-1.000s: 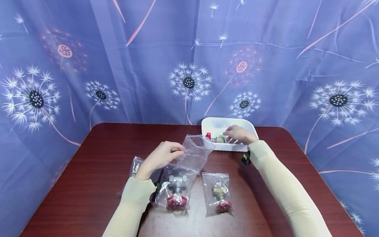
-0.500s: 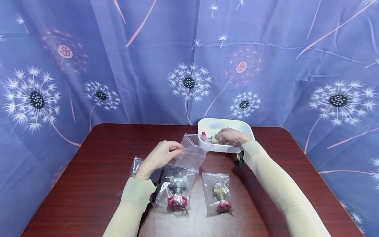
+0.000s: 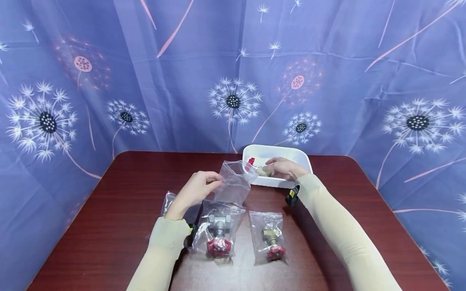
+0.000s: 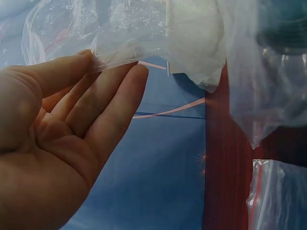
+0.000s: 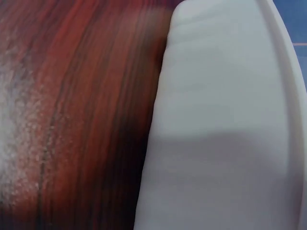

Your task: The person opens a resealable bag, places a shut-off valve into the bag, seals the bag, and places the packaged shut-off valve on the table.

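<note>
My left hand [image 3: 196, 189] pinches the edge of a clear plastic bag [image 3: 233, 189], whose open mouth faces up and right. In the left wrist view, thumb and fingertips [image 4: 136, 72] meet on the thin film. Inside a white plastic basin [image 3: 274, 182], my right hand [image 3: 285, 167] grips the brass-coloured body of a valve [image 3: 263, 171], its red handle pointing up and left. The bag's mouth overlaps the basin's left corner in the head view. The right wrist view shows only the basin's outer wall [image 5: 220, 96] and the table, not the hand.
A bagged silver valve with a red handwheel [image 3: 218, 246] lies before my left hand. Right of it lies a bagged brass valve [image 3: 271, 238]. Another clear bag [image 3: 168, 201] is partly behind my left wrist. Dandelion-patterned blue curtain [image 3: 182, 101] hangs behind the dark red table [image 3: 109, 226].
My right hand has moved left inside the basin and now grips the valve, tilting its handle up. The basin has shifted slightly left. The held bag has moved slightly left and up.
</note>
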Motion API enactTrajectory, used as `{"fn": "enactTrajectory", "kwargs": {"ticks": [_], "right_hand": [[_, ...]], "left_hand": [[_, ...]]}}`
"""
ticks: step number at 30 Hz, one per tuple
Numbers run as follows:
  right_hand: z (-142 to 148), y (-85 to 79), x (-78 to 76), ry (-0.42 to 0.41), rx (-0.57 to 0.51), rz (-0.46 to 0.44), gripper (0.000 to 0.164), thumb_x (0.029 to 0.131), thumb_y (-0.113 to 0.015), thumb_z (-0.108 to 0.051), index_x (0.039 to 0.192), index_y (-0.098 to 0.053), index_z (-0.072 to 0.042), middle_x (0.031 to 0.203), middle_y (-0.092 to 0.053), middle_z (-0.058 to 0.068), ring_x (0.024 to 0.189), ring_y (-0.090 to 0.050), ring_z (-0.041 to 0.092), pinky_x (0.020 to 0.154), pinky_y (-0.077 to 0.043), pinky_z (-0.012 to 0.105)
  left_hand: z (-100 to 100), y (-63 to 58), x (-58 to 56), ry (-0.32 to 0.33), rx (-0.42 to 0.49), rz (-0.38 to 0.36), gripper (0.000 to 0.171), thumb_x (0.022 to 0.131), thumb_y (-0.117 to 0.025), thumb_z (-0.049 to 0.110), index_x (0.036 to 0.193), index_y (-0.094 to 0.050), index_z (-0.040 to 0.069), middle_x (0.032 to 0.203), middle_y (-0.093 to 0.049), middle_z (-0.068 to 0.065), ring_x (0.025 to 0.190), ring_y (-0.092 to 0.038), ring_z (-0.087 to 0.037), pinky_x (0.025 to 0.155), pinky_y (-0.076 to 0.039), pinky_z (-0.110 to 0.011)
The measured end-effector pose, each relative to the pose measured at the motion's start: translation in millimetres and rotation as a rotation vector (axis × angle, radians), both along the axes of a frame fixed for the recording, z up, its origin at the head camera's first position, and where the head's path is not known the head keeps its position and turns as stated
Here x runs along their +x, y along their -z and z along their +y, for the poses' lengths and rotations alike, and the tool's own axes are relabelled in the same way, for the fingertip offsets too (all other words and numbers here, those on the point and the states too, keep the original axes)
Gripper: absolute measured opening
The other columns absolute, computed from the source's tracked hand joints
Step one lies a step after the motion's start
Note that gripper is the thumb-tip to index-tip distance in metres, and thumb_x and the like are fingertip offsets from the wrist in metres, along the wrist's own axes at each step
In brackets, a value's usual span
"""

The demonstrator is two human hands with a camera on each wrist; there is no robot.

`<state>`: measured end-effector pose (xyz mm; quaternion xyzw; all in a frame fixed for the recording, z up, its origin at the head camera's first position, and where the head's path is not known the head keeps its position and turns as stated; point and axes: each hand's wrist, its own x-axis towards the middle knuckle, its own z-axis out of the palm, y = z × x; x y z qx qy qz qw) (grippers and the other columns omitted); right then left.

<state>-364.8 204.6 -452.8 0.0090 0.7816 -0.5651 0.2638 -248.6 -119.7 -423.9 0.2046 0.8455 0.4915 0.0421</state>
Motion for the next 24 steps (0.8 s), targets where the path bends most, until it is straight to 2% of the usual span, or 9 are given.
{"fn": "enactTrajectory", "kwargs": {"ticks": [3, 6, 9, 11, 14, 17, 19, 24], "right_hand": [[2.9, 2.1, -1.6, -0.041, -0.006, -0.006, 0.062, 0.093, -0.064, -0.008, 0.142, -0.032, 0.012, 0.084, -0.058, 0.002, 0.073, -0.056, 0.012, 0.075, -0.049, 0.025], [6.5, 5.2, -2.5, -0.03, -0.068, -0.016, 0.058, 0.094, -0.061, -0.005, 0.14, -0.033, 0.015, 0.077, -0.057, -0.001, 0.065, -0.054, 0.007, 0.073, -0.049, 0.023], [11.0, 5.9, -2.0, 0.025, -0.178, -0.026, 0.044, 0.097, -0.054, 0.0, 0.134, -0.038, 0.017, 0.077, -0.057, 0.0, 0.059, -0.05, 0.005, 0.07, -0.049, 0.022], [12.4, 5.2, -1.4, 0.063, -0.276, -0.059, 0.031, 0.1, -0.049, 0.0, 0.127, -0.043, 0.015, 0.083, -0.059, 0.003, 0.065, -0.055, 0.007, 0.073, -0.051, 0.024], [13.2, 2.5, -0.7, 0.145, -0.419, -0.153, 0.016, 0.104, -0.042, -0.004, 0.115, -0.046, 0.006, 0.097, -0.058, 0.009, 0.081, -0.06, 0.016, 0.082, -0.053, 0.032], [14.3, 0.1, -2.3, 0.237, -0.533, -0.265, 0.015, 0.106, -0.039, -0.011, 0.112, -0.044, 0.001, 0.112, -0.05, 0.013, 0.097, -0.056, 0.022, 0.09, -0.051, 0.038], [15.1, -1.7, -4.0, 0.329, -0.589, -0.338, 0.015, 0.105, -0.041, -0.015, 0.112, -0.043, -0.001, 0.115, -0.044, 0.012, 0.098, -0.053, 0.022, 0.09, -0.05, 0.036], [18.7, -8.5, -5.2, 0.529, -0.66, -0.407, 0.017, 0.099, -0.056, -0.014, 0.112, -0.048, -0.005, 0.111, -0.045, 0.009, 0.09, -0.052, 0.019, 0.079, -0.052, 0.029]], "left_hand": [[0.1, -1.2, 0.2, -0.006, 0.0, -0.007, 0.012, 0.094, -0.064, 0.01, 0.103, -0.073, 0.008, 0.088, -0.072, -0.002, 0.078, -0.068, -0.014, 0.065, -0.056, -0.03], [0.1, -0.1, -0.6, 0.001, 0.002, -0.018, 0.013, 0.095, -0.064, 0.01, 0.104, -0.073, 0.008, 0.088, -0.073, -0.002, 0.079, -0.069, -0.015, 0.066, -0.056, -0.032], [0.4, 1.2, -2.2, 0.011, 0.009, -0.02, 0.013, 0.096, -0.063, 0.01, 0.104, -0.073, 0.008, 0.087, -0.073, -0.002, 0.08, -0.07, -0.015, 0.067, -0.056, -0.032], [0.2, 1.0, -2.4, 0.01, 0.008, -0.016, 0.012, 0.096, -0.063, 0.01, 0.103, -0.073, 0.009, 0.087, -0.073, -0.002, 0.079, -0.07, -0.015, 0.067, -0.056, -0.032], [-0.2, 0.3, -2.3, 0.008, 0.002, -0.011, 0.012, 0.096, -0.063, 0.011, 0.103, -0.073, 0.009, 0.086, -0.073, -0.001, 0.079, -0.07, -0.015, 0.067, -0.056, -0.032], [-0.6, 0.3, -2.1, 0.008, -0.007, -0.011, 0.013, 0.096, -0.063, 0.011, 0.104, -0.073, 0.01, 0.086, -0.073, 0.0, 0.08, -0.069, -0.013, 0.068, -0.055, -0.031], [-0.7, 0.5, -2.0, 0.007, -0.012, -0.011, 0.013, 0.096, -0.063, 0.012, 0.104, -0.073, 0.01, 0.086, -0.073, 0.0, 0.08, -0.069, -0.012, 0.069, -0.055, -0.03], [-0.4, 0.0, -1.7, 0.008, -0.001, -0.007, 0.013, 0.096, -0.063, 0.01, 0.104, -0.073, 0.009, 0.087, -0.073, 0.0, 0.079, -0.069, -0.012, 0.067, -0.055, -0.03]]}}
